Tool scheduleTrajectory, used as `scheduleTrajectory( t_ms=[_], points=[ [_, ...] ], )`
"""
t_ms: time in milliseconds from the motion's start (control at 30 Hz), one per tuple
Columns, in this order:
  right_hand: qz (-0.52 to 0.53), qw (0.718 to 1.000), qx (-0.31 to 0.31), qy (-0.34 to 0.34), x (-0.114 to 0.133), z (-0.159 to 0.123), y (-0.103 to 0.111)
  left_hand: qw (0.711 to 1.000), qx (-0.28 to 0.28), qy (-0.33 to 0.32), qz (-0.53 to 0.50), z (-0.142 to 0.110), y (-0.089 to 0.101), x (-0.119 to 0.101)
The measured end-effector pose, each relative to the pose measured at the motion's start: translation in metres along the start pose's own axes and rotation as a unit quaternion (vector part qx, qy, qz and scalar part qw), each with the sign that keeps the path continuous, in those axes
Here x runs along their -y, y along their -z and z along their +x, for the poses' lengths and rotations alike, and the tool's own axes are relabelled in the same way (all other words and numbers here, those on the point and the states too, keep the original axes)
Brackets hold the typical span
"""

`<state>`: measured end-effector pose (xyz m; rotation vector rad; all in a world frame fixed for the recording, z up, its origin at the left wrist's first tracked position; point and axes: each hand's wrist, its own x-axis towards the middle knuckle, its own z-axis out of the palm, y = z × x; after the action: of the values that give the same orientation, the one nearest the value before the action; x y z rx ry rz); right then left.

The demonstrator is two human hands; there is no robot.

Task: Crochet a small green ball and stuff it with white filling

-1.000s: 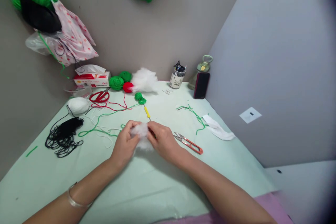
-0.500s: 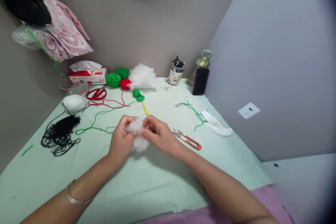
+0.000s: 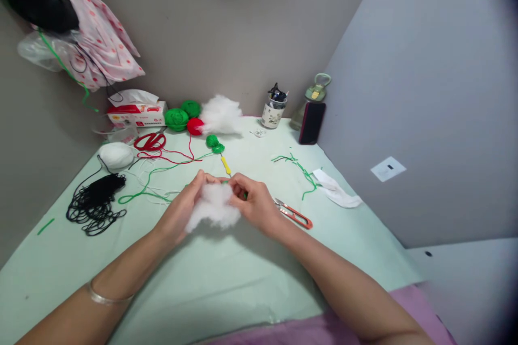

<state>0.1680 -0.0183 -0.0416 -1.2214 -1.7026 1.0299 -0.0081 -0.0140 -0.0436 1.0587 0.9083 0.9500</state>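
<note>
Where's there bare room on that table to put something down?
Bare patches: the near stretch of table between the forearms, on this side of the held white fluff; and between the yellow handle and the green thread scraps. Crowded: the left side, with black yarn, a white ball and red-handled scissors.

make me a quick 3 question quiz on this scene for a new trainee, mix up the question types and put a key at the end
1. True or false: the smartphone stands in front of the water bottle.
2. How many green yarn balls sit just to the right of the tissue box?
3. Which of these do both the left hand and the right hand hold?
A) white fluffy stuffing
B) red-handled scissors
C) black yarn

Key: 1. True. 2. Two. 3. A.
</note>
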Motion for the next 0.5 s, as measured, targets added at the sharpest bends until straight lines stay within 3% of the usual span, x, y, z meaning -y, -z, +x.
scheduleTrajectory(
  t_ms=[133, 267, 500],
  points=[
    [-0.051, 0.998, 0.012, 0.030, 0.003, -0.004, 0.001, 1.000, 0.017, 0.014, 0.003, 0.004, 0.003, 0.007],
    [-0.012, 1.000, 0.012, 0.015, 0.004, -0.002, 0.005, 0.999, 0.035, 0.007, 0.036, 0.006, 0.007, 0.011],
    [0.048, 0.997, 0.063, -0.022, 0.010, 0.000, 0.009, 0.995, -0.025, -0.052, 0.082, 0.005, 0.005, 0.018]
  ],
)
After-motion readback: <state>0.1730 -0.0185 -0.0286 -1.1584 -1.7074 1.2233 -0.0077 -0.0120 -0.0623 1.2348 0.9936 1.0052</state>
